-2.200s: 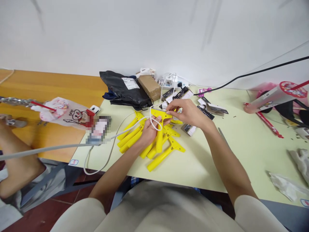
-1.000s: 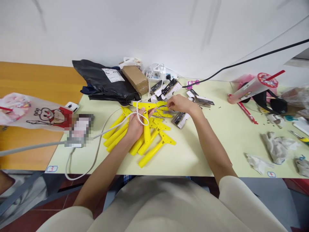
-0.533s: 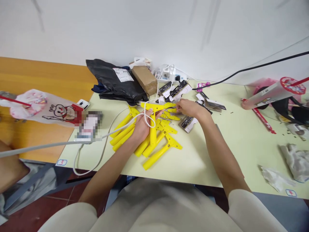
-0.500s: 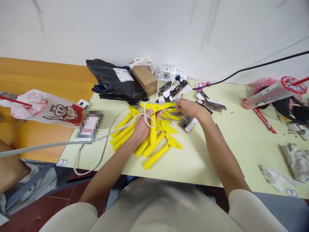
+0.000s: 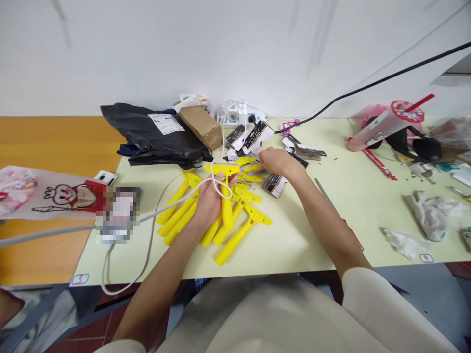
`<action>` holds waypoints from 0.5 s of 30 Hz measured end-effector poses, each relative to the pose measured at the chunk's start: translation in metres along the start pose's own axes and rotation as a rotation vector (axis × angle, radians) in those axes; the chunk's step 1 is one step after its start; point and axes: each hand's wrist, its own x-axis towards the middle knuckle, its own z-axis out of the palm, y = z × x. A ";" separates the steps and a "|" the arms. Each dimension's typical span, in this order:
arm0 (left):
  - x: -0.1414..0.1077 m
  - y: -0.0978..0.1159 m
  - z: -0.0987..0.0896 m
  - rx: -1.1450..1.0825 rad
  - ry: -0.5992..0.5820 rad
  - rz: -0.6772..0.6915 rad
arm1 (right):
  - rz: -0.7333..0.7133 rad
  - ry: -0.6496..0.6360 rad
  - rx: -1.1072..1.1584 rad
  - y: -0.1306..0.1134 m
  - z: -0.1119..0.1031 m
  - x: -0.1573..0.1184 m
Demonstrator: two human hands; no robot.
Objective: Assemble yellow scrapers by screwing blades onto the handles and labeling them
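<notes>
My left hand (image 5: 209, 202) is closed around a yellow scraper (image 5: 222, 169) with a T-shaped head, held above the pile. The head points away from me and the handle hangs toward me. A white cable (image 5: 184, 199) loops in front of the hand and handle. To the right, my right hand (image 5: 276, 161) has its fingers curled together beside loose yellow scraper plates (image 5: 251, 176); what they pinch is hidden. Several more yellow scrapers (image 5: 235, 242) lie under and around my left hand, handles toward the table's front edge.
Black-and-white card packages (image 5: 258, 137) lie behind my hands, near a power strip (image 5: 241, 116). At the back left are a cardboard box (image 5: 201, 126) and a black plastic bag (image 5: 158, 142). A phone (image 5: 119, 211) lies left. On the right stands a tilted drink cup (image 5: 382, 128).
The view has shifted, so the table sits further left. In the hands, the scraper head and a yellow plate to its right now appear apart. My right hand stays by the plates.
</notes>
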 end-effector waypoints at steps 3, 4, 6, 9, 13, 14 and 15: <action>0.000 -0.002 0.001 0.021 0.009 -0.016 | -0.003 -0.038 -0.051 -0.004 0.001 0.000; 0.001 -0.002 0.001 0.020 0.001 -0.018 | -0.005 -0.049 -0.061 -0.005 0.001 -0.001; 0.001 -0.002 0.001 0.005 -0.021 -0.020 | -0.007 -0.068 -0.071 -0.008 0.001 -0.002; 0.000 0.002 0.003 -0.012 -0.036 -0.024 | -0.013 -0.082 -0.081 -0.013 -0.004 -0.008; -0.002 0.007 0.007 -0.017 -0.040 -0.030 | 0.010 -0.044 -0.057 -0.014 -0.010 -0.013; -0.002 0.007 0.007 -0.021 -0.044 -0.031 | 0.021 -0.032 -0.048 -0.013 -0.010 -0.013; -0.002 0.007 0.007 -0.026 -0.048 -0.032 | 0.030 -0.022 -0.041 -0.012 -0.009 -0.012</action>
